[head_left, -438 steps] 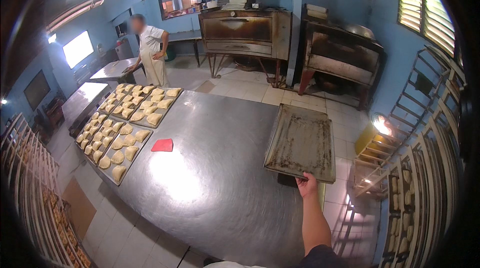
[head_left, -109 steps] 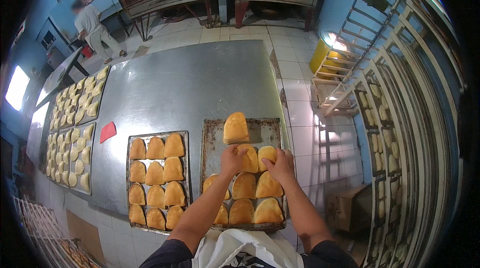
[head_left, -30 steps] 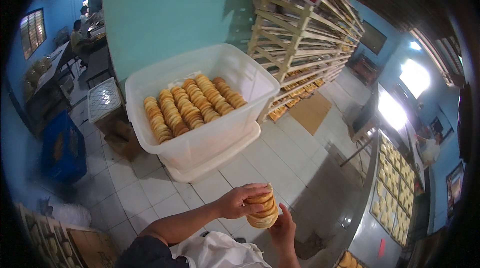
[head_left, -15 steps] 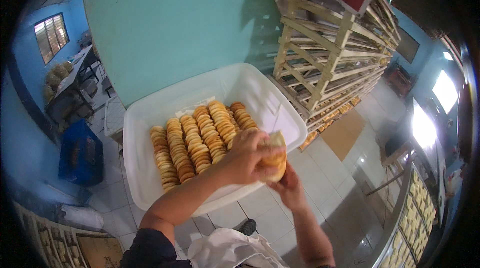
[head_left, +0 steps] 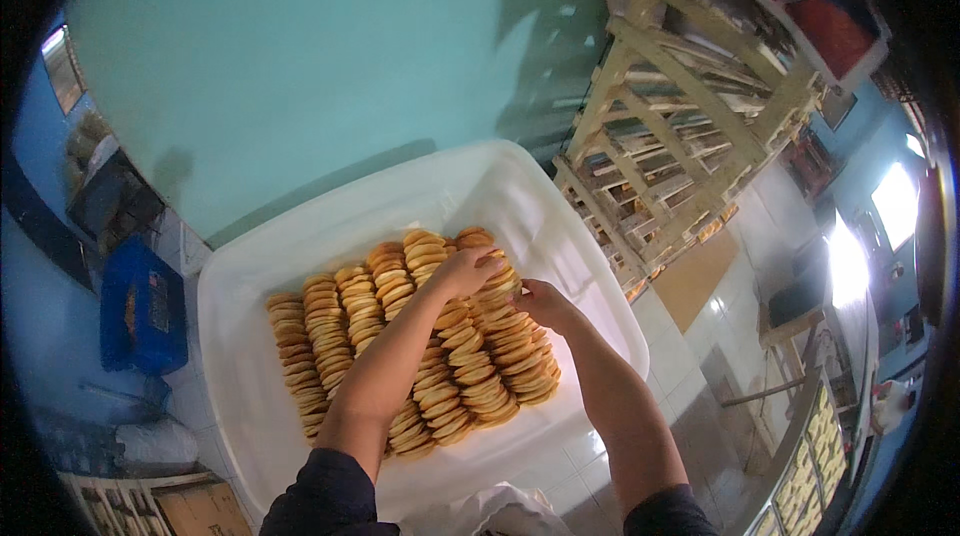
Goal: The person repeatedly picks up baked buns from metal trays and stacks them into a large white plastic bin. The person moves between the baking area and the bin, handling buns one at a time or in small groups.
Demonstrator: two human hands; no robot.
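Flat, round, golden-brown bread rolls stand on edge in several tight rows inside a large white plastic tub. At the far end of the rightmost row, my left hand curls over a short stack of bread rolls from the left and above. My right hand presses the same stack from its right side, thumb and fingertips against the bread. The stack sits in line with the row, touching the rolls nearer me. My left forearm hides part of the middle rows.
A slatted wooden rack with trays stands right of the tub, a cloth draped on top. Behind the tub is a green wall panel. A blue crate lies at left. Trays of pale dough pieces are at lower right.
Both hands have carried the stack of bread rolls from above the tub's right edge leftward and down into the rightmost row. The view has shifted closer over the tub.
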